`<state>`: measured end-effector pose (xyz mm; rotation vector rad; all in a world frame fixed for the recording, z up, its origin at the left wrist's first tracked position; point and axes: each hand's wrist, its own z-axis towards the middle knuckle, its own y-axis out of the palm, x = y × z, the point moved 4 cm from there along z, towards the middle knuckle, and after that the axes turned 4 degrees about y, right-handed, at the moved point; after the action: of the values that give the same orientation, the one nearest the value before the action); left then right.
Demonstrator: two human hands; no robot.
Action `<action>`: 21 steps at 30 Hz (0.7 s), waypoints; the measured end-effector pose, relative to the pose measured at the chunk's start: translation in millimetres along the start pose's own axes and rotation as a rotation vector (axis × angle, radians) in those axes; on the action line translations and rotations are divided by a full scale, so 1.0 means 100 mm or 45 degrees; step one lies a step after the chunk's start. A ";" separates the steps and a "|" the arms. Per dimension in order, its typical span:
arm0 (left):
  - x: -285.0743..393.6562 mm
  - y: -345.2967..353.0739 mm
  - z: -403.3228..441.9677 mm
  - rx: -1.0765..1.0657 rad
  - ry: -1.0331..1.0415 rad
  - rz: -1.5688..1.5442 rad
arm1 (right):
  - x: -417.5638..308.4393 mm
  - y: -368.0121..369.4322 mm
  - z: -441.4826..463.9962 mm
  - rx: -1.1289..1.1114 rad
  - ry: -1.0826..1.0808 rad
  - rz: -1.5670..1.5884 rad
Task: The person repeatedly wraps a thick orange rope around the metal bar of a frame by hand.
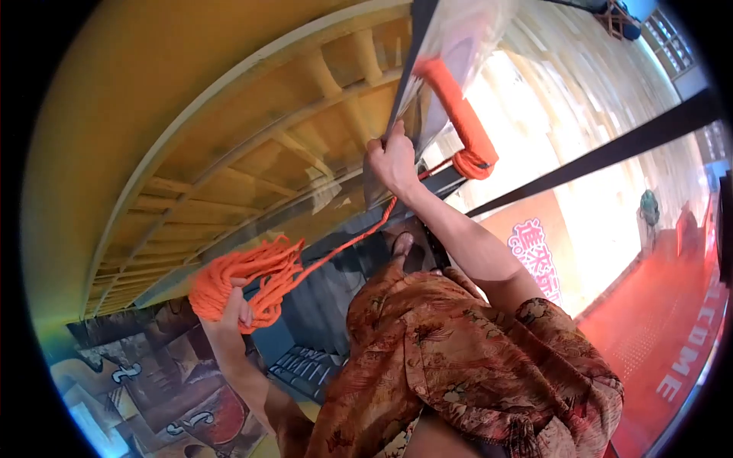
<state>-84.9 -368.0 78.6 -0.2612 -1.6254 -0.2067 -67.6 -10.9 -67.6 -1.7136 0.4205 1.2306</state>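
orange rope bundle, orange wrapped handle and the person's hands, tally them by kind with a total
Hands: 2, left hand and right hand
Rope bundles: 1, the orange rope bundle
Handles: 1, the wrapped handle
Total: 4

Looks soft, fibrous and matt on the orange cord [217, 286], with loosely twisted strands. Appears glassy and glossy on the upright panel [466, 38]. Resembles thin, creased, printed cloth on the patterned shirt [458, 366]. Suggests pale, smooth wood, bright with glare, on the boarded floor [534, 99]. Shines on the red surface [641, 336].
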 end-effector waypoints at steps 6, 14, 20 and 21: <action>-0.32 -0.21 0.02 0.007 -0.175 0.462 | -0.19 0.56 0.21 -0.220 -0.123 0.323; -0.76 0.01 0.04 -0.387 -0.144 0.870 | -1.05 1.35 -0.61 -1.154 -0.067 0.373; -0.98 0.52 0.18 -0.434 -0.145 0.938 | -1.69 1.80 -1.50 -1.266 -0.715 0.420; -1.06 0.61 0.26 -0.230 0.385 1.107 | -1.76 1.88 -1.68 -1.355 -0.696 0.392</action>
<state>-85.0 -306.8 -30.5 -0.9927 -1.0757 0.2660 -188.4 -286.2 -0.2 -2.0446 -0.4106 2.3250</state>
